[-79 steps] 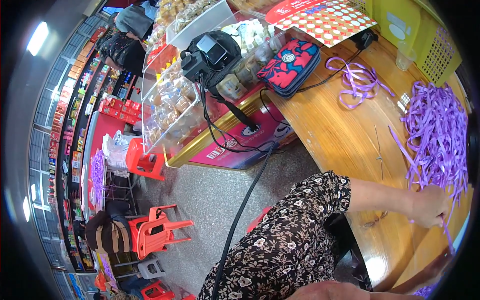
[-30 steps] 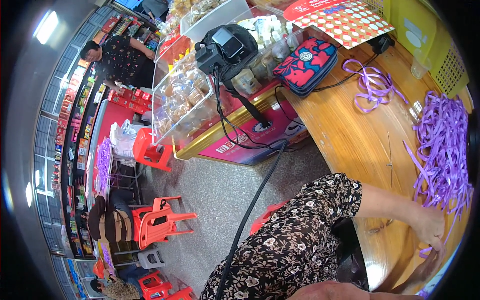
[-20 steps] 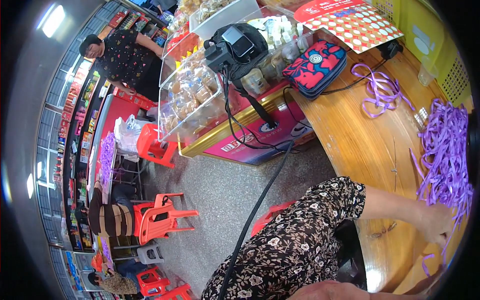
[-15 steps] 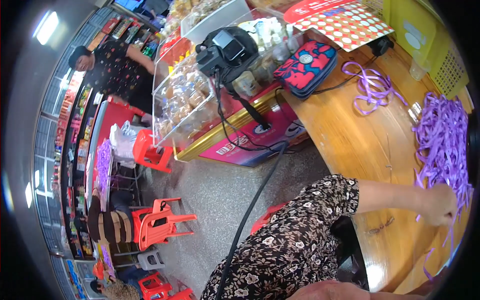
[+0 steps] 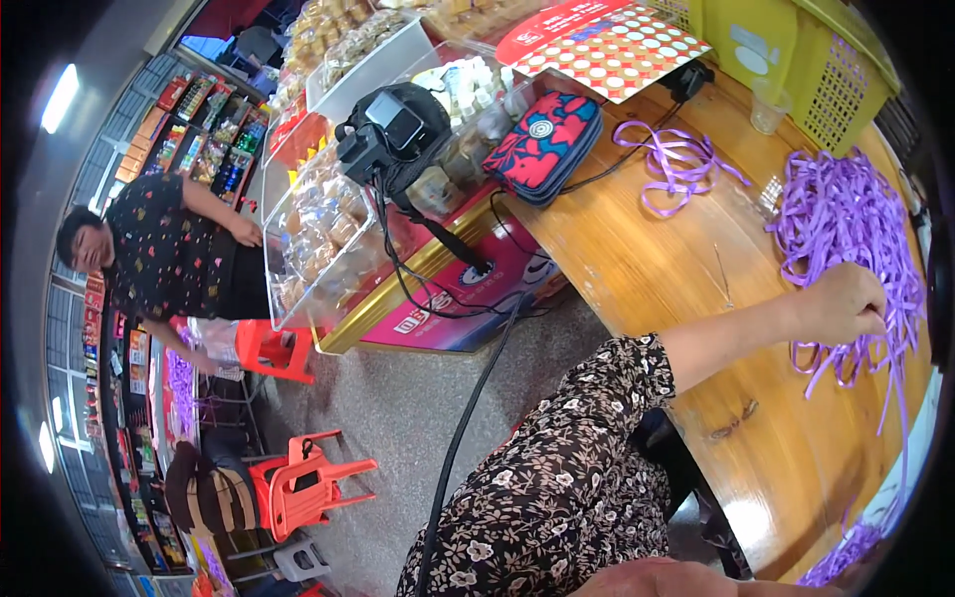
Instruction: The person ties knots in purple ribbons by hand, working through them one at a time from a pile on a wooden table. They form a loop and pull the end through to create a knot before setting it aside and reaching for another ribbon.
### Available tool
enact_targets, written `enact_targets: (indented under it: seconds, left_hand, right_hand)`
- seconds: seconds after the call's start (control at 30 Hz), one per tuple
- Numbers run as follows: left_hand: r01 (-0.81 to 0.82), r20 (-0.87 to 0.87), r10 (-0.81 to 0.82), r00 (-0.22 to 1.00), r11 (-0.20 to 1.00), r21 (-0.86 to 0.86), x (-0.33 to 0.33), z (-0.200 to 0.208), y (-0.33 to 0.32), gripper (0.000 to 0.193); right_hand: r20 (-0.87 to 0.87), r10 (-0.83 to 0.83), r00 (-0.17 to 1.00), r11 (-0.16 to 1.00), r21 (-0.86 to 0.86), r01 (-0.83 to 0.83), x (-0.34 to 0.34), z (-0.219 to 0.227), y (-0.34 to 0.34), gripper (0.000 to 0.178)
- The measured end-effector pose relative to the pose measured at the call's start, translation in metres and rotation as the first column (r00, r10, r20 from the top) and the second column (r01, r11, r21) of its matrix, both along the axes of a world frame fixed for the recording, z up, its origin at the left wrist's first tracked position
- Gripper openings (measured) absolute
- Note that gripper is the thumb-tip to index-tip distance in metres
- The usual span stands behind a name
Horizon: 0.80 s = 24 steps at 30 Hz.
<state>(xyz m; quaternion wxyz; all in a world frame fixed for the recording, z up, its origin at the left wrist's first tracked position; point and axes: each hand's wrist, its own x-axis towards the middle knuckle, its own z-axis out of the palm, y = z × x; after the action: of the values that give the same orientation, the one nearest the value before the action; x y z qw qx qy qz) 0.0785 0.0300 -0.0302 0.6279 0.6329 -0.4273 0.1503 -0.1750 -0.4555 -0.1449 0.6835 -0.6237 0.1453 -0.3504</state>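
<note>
From the lower middle my left arm, in a dark floral sleeve, reaches right across the wooden table. My left hand (image 5: 848, 301) is closed, thumb and fingers pinched together, over the lower part of a large heap of purple ribbon (image 5: 846, 214). A purple strand runs from beside the fingers toward the table's lower right edge. More purple ribbon (image 5: 844, 555) lies bunched at the lower right. Bare skin shows along the bottom edge, but my right hand is not visible there.
On the wooden table (image 5: 637, 274) are a loose ribbon coil (image 5: 681, 169), a floral purse (image 5: 545, 144), a clear cup (image 5: 768, 106) and a yellow basket (image 5: 776, 50). A black camera headset (image 5: 393, 129) sits on snack bins. A black cable (image 5: 463, 428) crosses the foreground. A person (image 5: 169, 244) stands left, near red chairs (image 5: 308, 488).
My left hand has moved up from the heap's lower end, drawing near its middle. The whole view has shifted. The standing person now has an arm lowered toward the purple ribbon beside them.
</note>
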Motion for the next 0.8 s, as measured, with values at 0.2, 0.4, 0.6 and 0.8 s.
enact_targets:
  seconds: [0.2, 0.4, 0.6, 0.8]
  left_hand:
    - [-0.044, -0.515, -0.087, 0.853, 0.971, -0.237, 0.016, -0.013, 0.004, 0.008]
    - [0.039, -0.498, -0.694, 0.520, 0.601, -0.798, 0.005, 0.020, 0.031, 0.005]
    - [0.115, -0.325, -0.849, 0.416, 0.404, -0.908, 0.011, 0.013, 0.026, 0.013]
    - [0.133, -0.383, -0.761, 0.523, 0.516, -0.846, 0.007, 0.019, 0.028, 0.014]
  right_hand:
    - [-0.130, -0.017, 0.991, 1.000, -0.015, 0.016, 0.003, 0.026, 0.038, 0.038]
    - [-0.063, -0.037, 0.997, 0.999, -0.013, 0.036, 0.001, 0.073, 0.136, 0.028]
    - [-0.115, 0.018, 0.993, 1.000, 0.000, -0.018, 0.015, 0.084, 0.191, 0.029]
    - [-0.112, 0.076, 0.991, 0.997, 0.007, -0.075, 0.013, 0.085, 0.191, 0.022]
